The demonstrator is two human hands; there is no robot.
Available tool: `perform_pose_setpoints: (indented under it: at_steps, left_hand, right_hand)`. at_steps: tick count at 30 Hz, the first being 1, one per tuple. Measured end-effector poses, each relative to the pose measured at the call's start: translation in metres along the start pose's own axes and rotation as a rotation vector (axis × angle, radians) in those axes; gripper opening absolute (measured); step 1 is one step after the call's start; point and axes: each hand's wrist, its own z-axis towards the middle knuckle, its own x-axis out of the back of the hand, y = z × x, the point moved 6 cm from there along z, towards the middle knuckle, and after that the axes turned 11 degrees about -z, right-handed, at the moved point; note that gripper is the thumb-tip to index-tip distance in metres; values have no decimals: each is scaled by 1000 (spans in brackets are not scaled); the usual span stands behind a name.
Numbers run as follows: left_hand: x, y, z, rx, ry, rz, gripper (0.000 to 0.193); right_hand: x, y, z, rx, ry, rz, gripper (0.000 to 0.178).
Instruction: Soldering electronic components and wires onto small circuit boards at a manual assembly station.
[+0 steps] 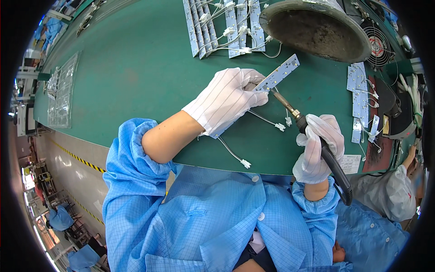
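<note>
My left hand (226, 97), in a white striped glove, grips a narrow white LED strip board (282, 72) that slants up to the right over the green bench (136, 72). White wires with small white connectors (281, 127) trail from the board below my hand. My right hand (317, 147), also gloved, holds a soldering iron (333, 163) by its black handle. The iron's metal tip (281, 99) points up-left and meets the board's lower end beside my left fingers.
Several finished LED strips with wires (222, 25) lie at the bench's far edge. A round grey fume hood (315, 29) and a fan (378, 45) stand far right. More strips (360, 97) lie on the right. Clear plastic trays (61, 90) sit far left.
</note>
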Motion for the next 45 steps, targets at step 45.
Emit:
perform_pose_setpoints:
  at_steps: [45]
  left_hand:
    - [-12, 9, -3, -220, -25, 246, 22]
  right_hand:
    - [1, 5, -4, -37, 28, 84, 26]
